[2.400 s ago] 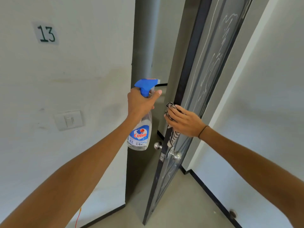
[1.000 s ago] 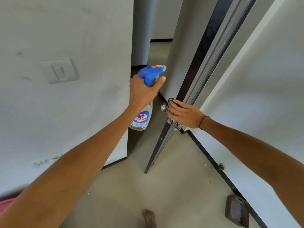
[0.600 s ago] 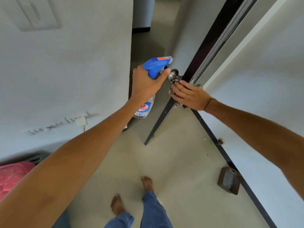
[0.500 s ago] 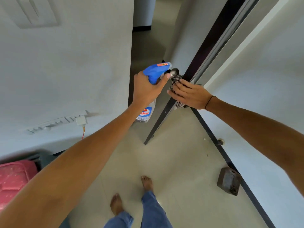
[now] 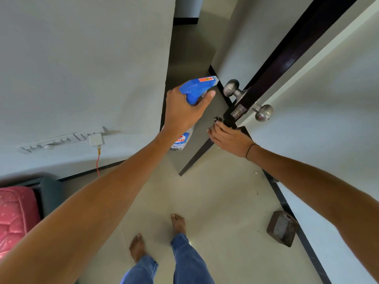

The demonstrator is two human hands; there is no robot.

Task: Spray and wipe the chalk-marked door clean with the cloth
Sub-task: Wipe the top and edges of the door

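The dark door (image 5: pixel 287 56) stands ajar and I see it edge-on, with a steel knob (image 5: pixel 230 88) on its left side and another knob (image 5: pixel 263 112) on its right. My left hand (image 5: pixel 182 111) grips a clear spray bottle (image 5: pixel 181 141) by its blue trigger head (image 5: pixel 196 89), nozzle pointing at the door edge. My right hand (image 5: pixel 229 138) presses a dark patterned cloth (image 5: pixel 217 119) against the door edge just below the latch plate. Most of the cloth is hidden under the hand. The chalk-marked face is not visible from this angle.
White walls close in on both sides. A wall socket strip with a plug and red cord (image 5: pixel 96 140) is at the left, a pink mattress (image 5: pixel 14 218) at the lower left. A brown basket (image 5: pixel 282 228) sits on the tiled floor by the right wall. My bare feet (image 5: pixel 178 223) stand below.
My view has tilted down from the upper door to the knobs and floor. My right hand with the cloth has slid down the door edge, from above the knobs to below the latch.
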